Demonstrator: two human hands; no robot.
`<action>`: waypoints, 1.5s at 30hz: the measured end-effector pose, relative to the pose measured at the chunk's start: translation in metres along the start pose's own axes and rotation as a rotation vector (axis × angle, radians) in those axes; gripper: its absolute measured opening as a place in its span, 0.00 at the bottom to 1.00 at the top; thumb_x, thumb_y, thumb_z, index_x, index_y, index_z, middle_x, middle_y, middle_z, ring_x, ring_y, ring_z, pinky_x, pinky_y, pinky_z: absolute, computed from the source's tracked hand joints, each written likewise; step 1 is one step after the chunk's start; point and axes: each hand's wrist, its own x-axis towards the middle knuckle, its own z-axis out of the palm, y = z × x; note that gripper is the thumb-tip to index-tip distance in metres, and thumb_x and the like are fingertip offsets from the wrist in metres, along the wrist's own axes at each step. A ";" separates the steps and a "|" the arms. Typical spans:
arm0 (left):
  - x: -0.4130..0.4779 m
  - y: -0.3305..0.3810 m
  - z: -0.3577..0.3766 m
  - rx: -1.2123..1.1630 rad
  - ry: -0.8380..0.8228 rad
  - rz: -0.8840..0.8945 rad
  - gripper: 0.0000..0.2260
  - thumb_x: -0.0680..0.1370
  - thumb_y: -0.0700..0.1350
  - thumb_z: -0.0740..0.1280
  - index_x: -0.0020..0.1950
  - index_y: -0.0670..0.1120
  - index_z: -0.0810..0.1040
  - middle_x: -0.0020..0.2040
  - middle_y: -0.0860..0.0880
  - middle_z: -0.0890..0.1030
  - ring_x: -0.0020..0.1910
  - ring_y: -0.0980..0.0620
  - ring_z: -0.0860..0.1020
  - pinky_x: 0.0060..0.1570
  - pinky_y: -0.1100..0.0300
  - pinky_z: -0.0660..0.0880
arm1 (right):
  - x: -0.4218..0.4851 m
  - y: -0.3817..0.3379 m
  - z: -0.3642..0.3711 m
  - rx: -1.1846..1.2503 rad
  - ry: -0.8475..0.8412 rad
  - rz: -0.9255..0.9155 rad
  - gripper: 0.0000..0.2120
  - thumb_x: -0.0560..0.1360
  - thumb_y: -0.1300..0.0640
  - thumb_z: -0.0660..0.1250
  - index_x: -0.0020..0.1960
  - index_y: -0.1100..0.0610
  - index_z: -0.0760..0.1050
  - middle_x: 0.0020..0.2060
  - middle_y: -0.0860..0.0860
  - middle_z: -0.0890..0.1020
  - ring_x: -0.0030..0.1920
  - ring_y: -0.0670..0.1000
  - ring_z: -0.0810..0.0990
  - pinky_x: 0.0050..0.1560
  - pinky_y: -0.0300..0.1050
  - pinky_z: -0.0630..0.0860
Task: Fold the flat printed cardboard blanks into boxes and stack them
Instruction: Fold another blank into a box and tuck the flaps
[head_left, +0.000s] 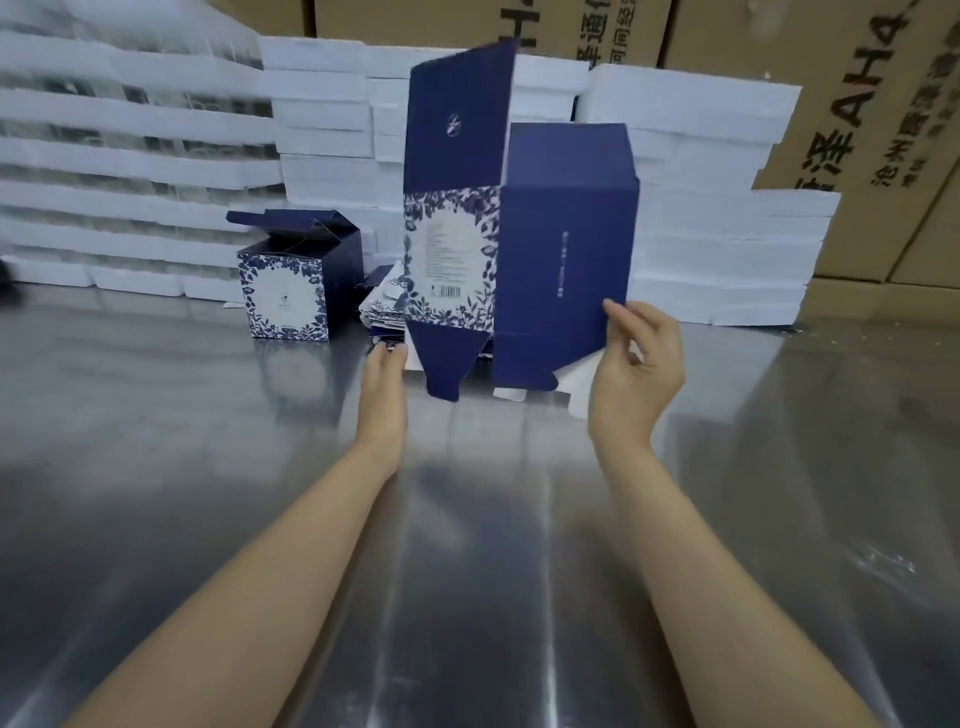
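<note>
Risk: the blank (519, 234) is upright over the counter (467, 545) and held at one spot only. The right hand (634, 364) pinches the lower right edge of the navy panel, thumb on the front, fingers curled behind. The tall top flap stands well above that grip and would probably sway or twist the sleeve out of square.

The left hand (384, 387) reaches low with straight fingers and holds nothing. I cannot tell whether its fingertips touch the pile of flat blanks (384, 306) just beyond. Bottom flaps pushed in the wrong order could crease or tear. A swing left could knock the folded box (285, 283), which stands nearby with its lid open.

Look: a plain navy panel on the right and a blue-and-white floral panel with a barcode on the left, with a crease between them. It is only partly opened. White inner face shows beside the right palm. White stacks (701, 234) stand behind.
</note>
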 end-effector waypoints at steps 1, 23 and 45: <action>-0.002 0.000 -0.004 0.020 -0.033 0.036 0.16 0.80 0.56 0.58 0.68 0.57 0.69 0.66 0.58 0.72 0.69 0.53 0.68 0.70 0.52 0.63 | 0.005 -0.002 -0.004 0.039 -0.033 0.077 0.13 0.76 0.69 0.65 0.48 0.52 0.82 0.49 0.53 0.79 0.49 0.40 0.77 0.49 0.35 0.73; 0.002 0.015 -0.049 -0.082 -0.974 -0.603 0.17 0.77 0.45 0.61 0.45 0.35 0.85 0.52 0.36 0.83 0.47 0.46 0.85 0.43 0.63 0.81 | -0.033 0.050 -0.003 -0.607 -1.167 0.149 0.12 0.77 0.59 0.64 0.55 0.51 0.82 0.56 0.45 0.80 0.59 0.48 0.76 0.63 0.50 0.70; 0.009 -0.001 -0.040 0.404 -0.395 0.021 0.13 0.79 0.64 0.57 0.54 0.61 0.77 0.56 0.59 0.79 0.58 0.58 0.75 0.70 0.51 0.64 | -0.032 0.042 -0.002 0.100 -0.633 0.340 0.21 0.78 0.48 0.58 0.68 0.55 0.70 0.66 0.49 0.75 0.66 0.44 0.73 0.67 0.43 0.70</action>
